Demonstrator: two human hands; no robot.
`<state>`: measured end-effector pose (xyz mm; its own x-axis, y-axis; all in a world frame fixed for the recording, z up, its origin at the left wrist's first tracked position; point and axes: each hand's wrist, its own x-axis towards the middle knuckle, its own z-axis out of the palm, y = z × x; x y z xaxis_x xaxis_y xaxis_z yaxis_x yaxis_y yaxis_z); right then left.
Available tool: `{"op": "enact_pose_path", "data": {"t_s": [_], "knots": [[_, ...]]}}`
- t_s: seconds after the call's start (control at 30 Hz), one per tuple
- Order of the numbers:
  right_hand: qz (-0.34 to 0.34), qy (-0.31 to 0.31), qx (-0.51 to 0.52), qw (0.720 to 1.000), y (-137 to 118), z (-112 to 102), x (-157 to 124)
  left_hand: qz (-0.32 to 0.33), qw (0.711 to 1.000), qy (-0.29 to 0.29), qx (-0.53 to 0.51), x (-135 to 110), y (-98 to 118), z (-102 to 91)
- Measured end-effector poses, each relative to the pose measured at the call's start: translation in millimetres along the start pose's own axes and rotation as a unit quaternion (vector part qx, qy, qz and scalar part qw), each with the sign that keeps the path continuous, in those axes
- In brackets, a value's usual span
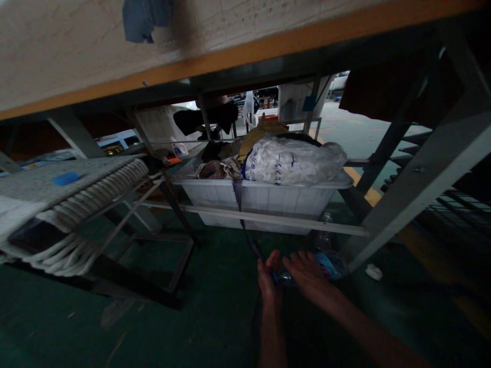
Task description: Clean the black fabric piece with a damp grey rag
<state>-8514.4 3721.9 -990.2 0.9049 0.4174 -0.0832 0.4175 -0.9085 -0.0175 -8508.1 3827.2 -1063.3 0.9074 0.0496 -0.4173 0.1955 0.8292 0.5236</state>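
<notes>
The left grip [269, 276] is cupped about the blue-capped end of a clear plastic bottle [333, 266]; the right grip [309, 276] lies across the bottle's upper part, fingers stretched. In this dimness I cannot tell how firmly either one is closed. A dark strap [253, 247] runs down to the left grip, and whether that grip holds it is unclear. The step in hand seems to be two-handed handling of the bottle at its cap end; the next move would call for steadying the body while keeping clear of the strap. Below the grips is the green floor [215, 306]. Right of them lies a white scrap [374, 272]; left stands a cord-wound stool [34, 191]. Beyond the grips, a white bin [215, 197] holds a printed bag [287, 162] under a counter [238, 30], with a dim workroom behind.
</notes>
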Motion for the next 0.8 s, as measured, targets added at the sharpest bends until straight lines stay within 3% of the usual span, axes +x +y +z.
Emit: {"op": "enact_pose_path", "data": {"t_s": [0.17, 0.43, 0.63, 0.8], "knots": [[0.01, 0.015, 0.001, 1.0, -4, -6, 1, -0.01, 1.0, 0.003, -0.022, -1, -4, 0.3], [0.007, 0.044, 0.02, 0.999, 1, 1, 2, -0.004, 0.999, 0.019, -0.042, 1, -6, 5.3], [-0.004, 0.064, 0.092, 0.994, 18, 30, 6, 0.027, 0.997, 0.039, -0.063, 7, 0, 12.0], [-0.017, 0.123, 0.223, 0.967, 45, 69, 11, 0.032, 0.993, 0.044, -0.101, 16, 4, 21.5]]}}
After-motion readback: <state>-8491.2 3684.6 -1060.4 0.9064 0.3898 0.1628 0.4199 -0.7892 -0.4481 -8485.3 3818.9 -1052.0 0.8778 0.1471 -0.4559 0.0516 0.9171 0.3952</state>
